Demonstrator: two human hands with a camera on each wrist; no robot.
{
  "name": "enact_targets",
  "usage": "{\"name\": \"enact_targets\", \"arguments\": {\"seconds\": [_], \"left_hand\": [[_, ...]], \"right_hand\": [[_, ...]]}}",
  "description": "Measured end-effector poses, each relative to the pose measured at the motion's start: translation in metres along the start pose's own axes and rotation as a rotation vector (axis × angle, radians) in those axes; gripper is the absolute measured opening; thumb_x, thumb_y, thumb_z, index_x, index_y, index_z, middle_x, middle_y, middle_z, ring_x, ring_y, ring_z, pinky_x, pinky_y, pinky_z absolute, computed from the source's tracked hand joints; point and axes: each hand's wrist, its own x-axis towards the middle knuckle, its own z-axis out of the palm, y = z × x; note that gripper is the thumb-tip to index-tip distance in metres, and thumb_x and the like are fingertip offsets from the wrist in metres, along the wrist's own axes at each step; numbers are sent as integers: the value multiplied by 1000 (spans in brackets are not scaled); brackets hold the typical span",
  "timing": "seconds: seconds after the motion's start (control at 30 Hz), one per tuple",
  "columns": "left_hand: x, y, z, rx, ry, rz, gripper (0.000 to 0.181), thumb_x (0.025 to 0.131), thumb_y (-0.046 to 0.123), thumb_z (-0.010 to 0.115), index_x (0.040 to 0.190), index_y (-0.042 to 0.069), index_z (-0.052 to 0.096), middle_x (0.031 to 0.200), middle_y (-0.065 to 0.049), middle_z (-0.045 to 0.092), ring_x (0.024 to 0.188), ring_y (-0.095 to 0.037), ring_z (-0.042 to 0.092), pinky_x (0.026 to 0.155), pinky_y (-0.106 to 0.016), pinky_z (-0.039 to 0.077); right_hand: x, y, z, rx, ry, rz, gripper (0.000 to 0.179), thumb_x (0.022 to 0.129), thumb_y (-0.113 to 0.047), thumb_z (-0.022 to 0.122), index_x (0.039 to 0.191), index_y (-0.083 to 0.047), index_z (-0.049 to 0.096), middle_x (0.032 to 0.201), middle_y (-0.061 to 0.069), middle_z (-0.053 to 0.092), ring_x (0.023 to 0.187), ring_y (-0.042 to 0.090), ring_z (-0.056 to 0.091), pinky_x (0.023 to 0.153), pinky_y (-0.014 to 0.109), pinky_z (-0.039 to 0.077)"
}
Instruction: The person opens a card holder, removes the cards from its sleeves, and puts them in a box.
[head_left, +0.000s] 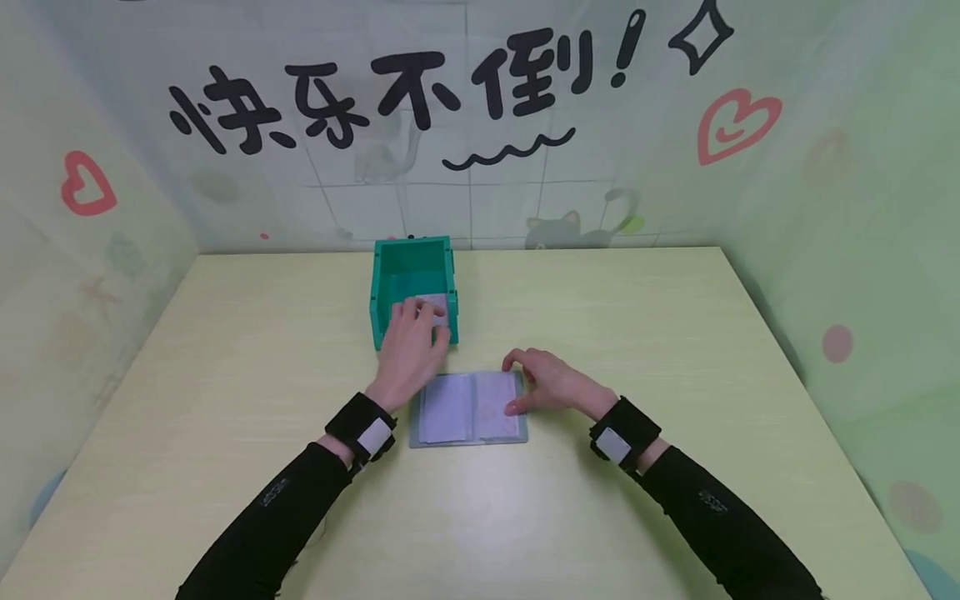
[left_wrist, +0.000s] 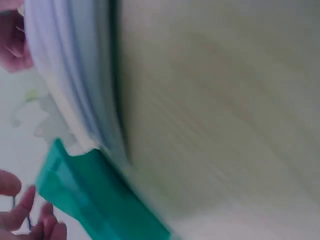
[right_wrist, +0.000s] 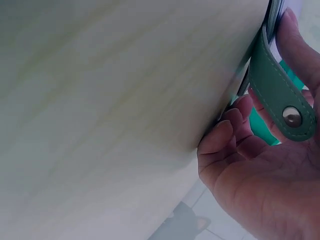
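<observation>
An open notebook (head_left: pixel 474 408) with pale lilac pages and a grey-green cover lies on the table. Its green strap with a metal snap (right_wrist: pixel 292 116) sticks out beside the right palm. My right hand (head_left: pixel 551 379) holds the notebook's right side, thumb on the page and fingers curled at the cover's edge. Over the near part of a teal box (head_left: pixel 412 275) is my left hand (head_left: pixel 412 337), its fingers loosely bent and apart. A pale lilac sheet or card (head_left: pixel 437 305) shows inside the box beside those fingers. In the left wrist view, the fingertips (left_wrist: pixel 46 220) appear beside the box wall.
The light wooden table (head_left: pixel 637 333) runs back to a printed curtain (head_left: pixel 480 200) with dark lettering. Similar patterned curtains hang at the left and right. The box stands just behind the notebook, slightly to its left. Dark bands (head_left: pixel 626 433) circle both wrists.
</observation>
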Motion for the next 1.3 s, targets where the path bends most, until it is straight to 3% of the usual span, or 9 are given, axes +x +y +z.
{"name": "enact_targets", "arguments": {"seconds": [0.07,0.13,0.3,0.47,0.7,0.83,1.1,1.23,1.3], "left_hand": [[-10,7,-3,-58,-58,51,22,98,15,56,114,2,65,112,-16,61,106,-31,52,93,-42,49],[-19,11,-4,-88,-181,85,22,96,17,63,116,5,63,106,-12,61,99,-26,54,86,-37,51],[-33,11,-4,-84,-460,133,67,83,33,82,139,10,54,121,-9,56,109,-23,54,94,-39,53],[-36,7,-1,-86,-567,126,95,74,39,89,151,8,42,129,-10,46,121,-25,47,107,-44,47],[-31,-2,-1,-169,-581,140,90,76,26,89,149,0,42,125,-12,49,115,-25,50,106,-42,46],[-29,-10,-3,-259,-555,121,75,79,13,86,141,0,47,112,-10,56,103,-22,52,92,-34,49],[-30,-27,-7,-403,-508,63,24,97,13,66,120,4,65,105,-9,69,97,-19,61,91,-35,54],[-31,-31,-11,-458,-485,6,33,108,27,46,106,2,69,96,-10,68,92,-20,62,87,-35,54],[-32,-32,-12,-464,-471,-9,37,108,28,46,103,0,70,93,-12,66,88,-20,60,81,-31,52]], "right_hand": [[-1,1,0,-10,6,-23,63,81,-35,84,132,-12,54,96,7,54,94,22,51,79,31,41],[-3,1,0,-22,15,-46,65,82,-34,84,135,-12,55,98,8,56,93,21,51,79,31,41],[-7,-1,-1,-25,33,-59,63,82,-33,83,136,-13,60,107,9,60,97,22,54,82,31,46],[-9,-3,0,-29,109,-104,55,82,-31,84,128,-9,65,105,9,61,94,21,57,78,29,48],[-8,-4,-1,136,210,-118,22,91,-26,74,100,-6,70,86,5,62,76,17,53,66,25,42],[-8,-9,-3,291,172,-97,29,102,-28,58,94,-4,72,79,4,60,75,15,52,66,24,40],[-8,-27,-1,394,27,-119,56,110,-41,33,117,-2,72,106,13,70,100,24,59,87,31,46],[-4,-33,5,337,-38,-132,55,110,-42,31,127,-8,69,111,11,67,105,23,57,88,32,44],[-1,-33,9,274,-47,-155,52,110,-40,32,127,-8,70,106,10,65,99,20,55,85,30,43]]}}
